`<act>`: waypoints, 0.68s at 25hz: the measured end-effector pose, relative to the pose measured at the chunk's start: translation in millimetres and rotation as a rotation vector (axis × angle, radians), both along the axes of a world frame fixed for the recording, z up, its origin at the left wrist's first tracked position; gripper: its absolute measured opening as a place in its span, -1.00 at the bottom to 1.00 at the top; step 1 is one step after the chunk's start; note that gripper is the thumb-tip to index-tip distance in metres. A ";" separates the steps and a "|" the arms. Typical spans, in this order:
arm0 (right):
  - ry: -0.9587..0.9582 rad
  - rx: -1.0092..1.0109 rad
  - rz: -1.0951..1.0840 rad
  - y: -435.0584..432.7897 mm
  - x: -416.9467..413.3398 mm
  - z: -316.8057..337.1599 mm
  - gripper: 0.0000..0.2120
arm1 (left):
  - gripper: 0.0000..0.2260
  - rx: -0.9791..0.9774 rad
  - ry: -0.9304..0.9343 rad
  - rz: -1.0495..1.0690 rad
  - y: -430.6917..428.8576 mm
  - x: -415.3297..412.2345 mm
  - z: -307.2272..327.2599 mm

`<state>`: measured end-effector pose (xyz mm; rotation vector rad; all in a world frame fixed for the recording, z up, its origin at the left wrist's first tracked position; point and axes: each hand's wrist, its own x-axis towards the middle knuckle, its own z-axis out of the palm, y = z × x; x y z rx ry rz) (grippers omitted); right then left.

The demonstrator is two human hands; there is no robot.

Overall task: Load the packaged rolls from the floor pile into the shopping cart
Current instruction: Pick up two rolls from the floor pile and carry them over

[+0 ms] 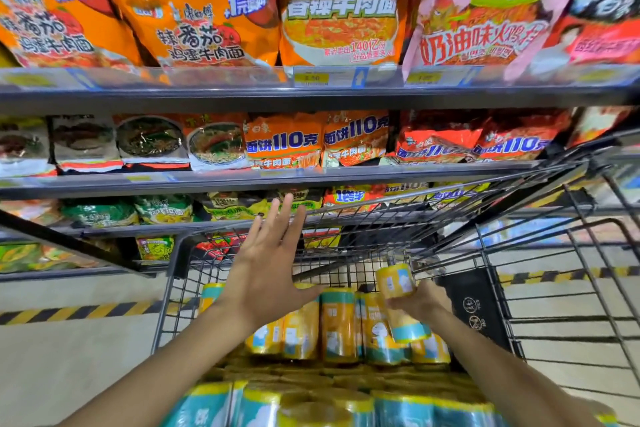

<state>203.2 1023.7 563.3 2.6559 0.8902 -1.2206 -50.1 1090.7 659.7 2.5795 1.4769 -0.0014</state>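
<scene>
A black wire shopping cart [173, 288] stands in front of me, holding several yellow and teal packaged rolls [337, 326] laid side by side. My right hand [420, 300] grips one yellow roll pack [396, 281] at the cart's right side, just above the others. My left hand [268, 263] hovers flat above the cart's left half, fingers straight and spread, holding nothing. More teal and yellow rolls [311, 406] fill the bottom of the view, nearest to me.
Shelves of instant noodle bags [339, 10] rise directly behind the cart. The cart's folded child seat panel [474, 305] stands at the right. Yellow and black hazard tape [69, 312] runs along the floor under the shelves.
</scene>
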 end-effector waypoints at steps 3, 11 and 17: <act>0.027 -0.068 -0.016 -11.0 2.3 -18.8 -0.44 | 0.00 -0.057 -0.012 0.011 -1.9 -6.1 -6.0; -0.086 -0.109 0.032 -23.8 -0.4 -19.4 -0.46 | 0.02 -0.119 -0.096 -0.032 -6.3 -6.1 -16.2; -0.237 -0.216 0.324 -16.1 -4.0 -3.1 -0.33 | -0.01 -0.126 0.007 -0.009 -3.5 7.4 -5.0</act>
